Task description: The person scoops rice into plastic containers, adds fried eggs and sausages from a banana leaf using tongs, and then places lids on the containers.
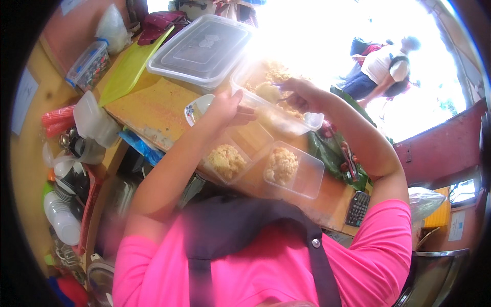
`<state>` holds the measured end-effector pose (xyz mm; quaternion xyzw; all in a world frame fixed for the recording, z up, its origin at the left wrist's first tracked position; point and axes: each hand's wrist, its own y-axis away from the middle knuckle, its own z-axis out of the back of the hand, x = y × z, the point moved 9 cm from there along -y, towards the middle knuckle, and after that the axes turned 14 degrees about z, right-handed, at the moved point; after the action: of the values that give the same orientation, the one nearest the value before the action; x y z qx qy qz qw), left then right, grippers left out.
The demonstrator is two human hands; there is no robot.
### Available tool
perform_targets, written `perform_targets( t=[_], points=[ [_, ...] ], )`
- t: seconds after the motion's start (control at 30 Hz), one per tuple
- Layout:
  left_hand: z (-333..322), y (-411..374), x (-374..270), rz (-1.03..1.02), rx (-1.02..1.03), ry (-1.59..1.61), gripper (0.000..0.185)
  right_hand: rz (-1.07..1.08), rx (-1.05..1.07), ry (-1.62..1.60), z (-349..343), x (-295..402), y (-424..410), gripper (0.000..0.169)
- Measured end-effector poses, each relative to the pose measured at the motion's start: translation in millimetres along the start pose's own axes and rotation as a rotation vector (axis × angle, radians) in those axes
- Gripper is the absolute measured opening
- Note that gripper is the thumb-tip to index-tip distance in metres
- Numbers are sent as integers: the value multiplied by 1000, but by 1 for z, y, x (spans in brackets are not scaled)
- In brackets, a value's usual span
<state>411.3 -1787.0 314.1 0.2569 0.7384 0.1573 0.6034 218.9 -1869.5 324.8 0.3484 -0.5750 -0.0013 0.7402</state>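
My right hand (301, 96) is closed around a slim purple utensil (279, 84) inside a large clear plastic tub (278, 122) of rice (278, 71). A pale rounded mound (267, 92) lies beside its fingers. Glare hides the utensil's working end. At the tub's near left corner is my left hand (230, 109), thumb up and fingers extended; whether it grips the rim cannot be told. A flower-patterned bowl (190, 110) is partly behind it. Nearer me stand two divided clear containers, one on the left (255, 153) and one on the right (311, 176), each with a rice portion in one compartment.
A large clear lid (199, 50) lies beyond the tub, beside a yellow-green board (134, 69). Banana leaf (326, 153) and a calculator (357, 208) are at right. Stacked bowls and cups (63, 215) crowd the left. People (383, 69) stand outside the bright opening.
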Motion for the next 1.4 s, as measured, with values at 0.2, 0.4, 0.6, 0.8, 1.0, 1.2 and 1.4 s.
perform_targets(
  t=[0.2,0.4,0.6,0.8,1.0,1.2,1.4],
  points=[
    [34,50,17,-210,-190,-71,39,-50,17,-486,14,-24,-12,24],
    [92,96,59,-510,-597,-433,24,83,-72,-701,12,0,15,25],
    [98,88,109,-212,-405,-325,29,90,-131,-593,-33,28,79,30],
    [82,83,118,-110,-262,-178,33,-52,-21,-527,-118,-25,96,22],
    [80,80,112,-199,-257,-181,31,606,-117,765,-154,-32,101,49],
    [88,75,112,-331,-378,-262,27,935,-320,1288,-205,-34,136,62],
    [86,83,106,-328,-428,-300,27,914,-326,1575,-226,-49,133,66]
  ],
)
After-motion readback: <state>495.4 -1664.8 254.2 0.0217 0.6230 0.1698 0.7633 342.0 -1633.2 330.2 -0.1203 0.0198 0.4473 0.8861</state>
